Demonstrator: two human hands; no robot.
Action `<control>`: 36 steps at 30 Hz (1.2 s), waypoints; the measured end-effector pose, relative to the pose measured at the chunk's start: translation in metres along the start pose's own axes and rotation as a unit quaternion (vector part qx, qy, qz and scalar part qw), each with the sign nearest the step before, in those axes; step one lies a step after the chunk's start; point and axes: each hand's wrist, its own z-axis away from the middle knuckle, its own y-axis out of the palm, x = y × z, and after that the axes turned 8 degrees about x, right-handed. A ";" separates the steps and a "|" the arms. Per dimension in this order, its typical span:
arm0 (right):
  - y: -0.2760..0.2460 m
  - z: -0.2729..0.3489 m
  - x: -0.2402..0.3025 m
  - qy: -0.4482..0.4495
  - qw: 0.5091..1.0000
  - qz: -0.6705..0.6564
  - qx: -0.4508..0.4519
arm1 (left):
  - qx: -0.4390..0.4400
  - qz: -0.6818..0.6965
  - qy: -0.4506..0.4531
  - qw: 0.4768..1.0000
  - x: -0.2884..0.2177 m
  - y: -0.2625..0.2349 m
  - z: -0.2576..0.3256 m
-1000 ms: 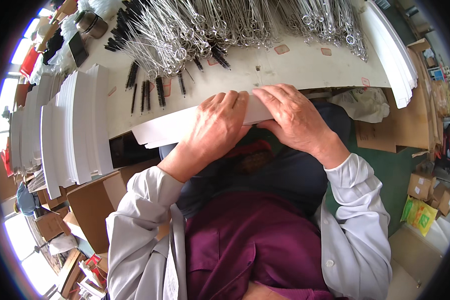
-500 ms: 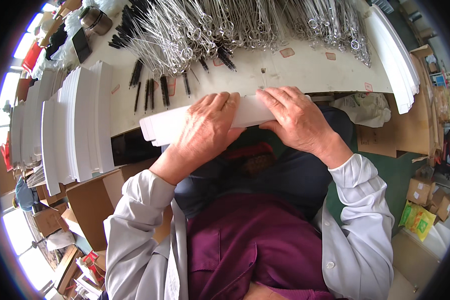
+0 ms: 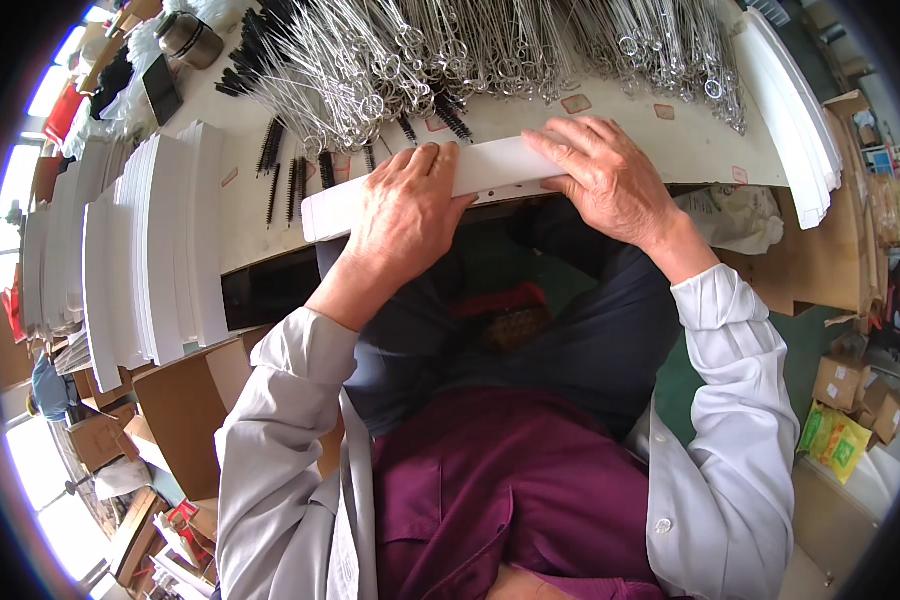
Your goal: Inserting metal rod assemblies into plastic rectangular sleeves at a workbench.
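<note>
A long, narrow white cardboard box (image 3: 500,166) lies across the front edge of the table, tilted up a little to the right. My left hand (image 3: 407,202) is closed over its left part, with the fingers on the far side and the thumb on the near side. Near the right end my right hand (image 3: 602,178) grips it the same way, and that end is hidden under the palm. Beyond the box is a big heap of wire-handled brushes (image 3: 410,70) with ring ends and black bristles. Several loose black-bristled brushes (image 3: 298,188) lie just beyond my left hand.
Stacks of flat white boxes (image 3: 155,240) stand at the left, and another stack (image 3: 785,110) lies at the table's right end. A steel flask (image 3: 190,40) and a dark phone-like slab (image 3: 161,90) are at the back left. Open cardboard cartons (image 3: 192,415) sit below the table.
Both hands have moved the white box away from my body and up onto the table edge. The end flaps seen open at its left end now look closed.
</note>
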 end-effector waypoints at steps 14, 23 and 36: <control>0.013 0.018 0.015 0.007 0.999 0.008 0.032 | -0.073 -0.065 -0.013 0.995 -0.008 0.042 0.020; 0.052 -0.004 0.050 0.004 0.999 0.048 0.020 | -0.009 -0.142 0.009 0.990 0.008 0.037 0.043; 0.026 0.040 -0.006 0.126 0.988 0.088 0.012 | -0.041 -0.166 0.011 0.985 0.046 0.025 0.081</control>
